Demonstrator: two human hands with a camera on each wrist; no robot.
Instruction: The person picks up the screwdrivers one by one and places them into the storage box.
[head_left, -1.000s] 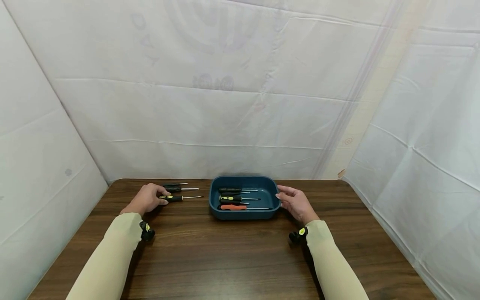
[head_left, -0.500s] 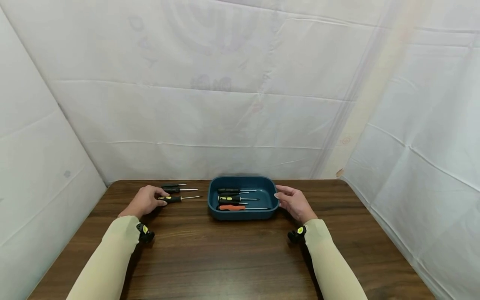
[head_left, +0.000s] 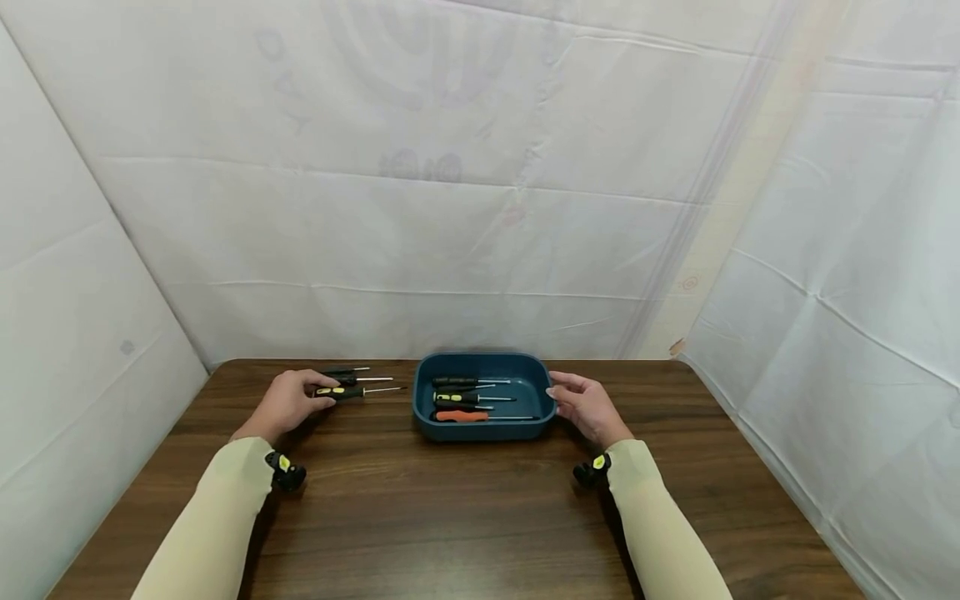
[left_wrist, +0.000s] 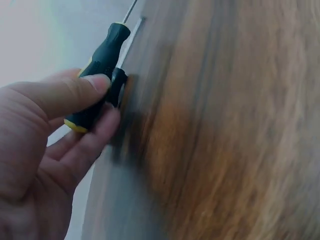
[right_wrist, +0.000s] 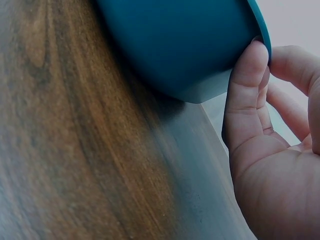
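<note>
While hands work — left hand (head_left: 288, 402) pinches screwdriver (head_left: 341, 392).

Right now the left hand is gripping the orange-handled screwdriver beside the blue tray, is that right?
Not quite. The left hand grips a black-and-yellow screwdriver beside the blue tray, as the left wrist view shows. The orange-handled screwdriver lies inside the tray.

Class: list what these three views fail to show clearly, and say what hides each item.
- Screwdriver tips, head view: too small to tell their type.
- Screwdrivers left on the table, head view: the left hand covers their handles.
- Blue tray contents, right wrist view: hidden by its wall.
- Right hand fingertips, right wrist view: hidden behind the rim.
</note>
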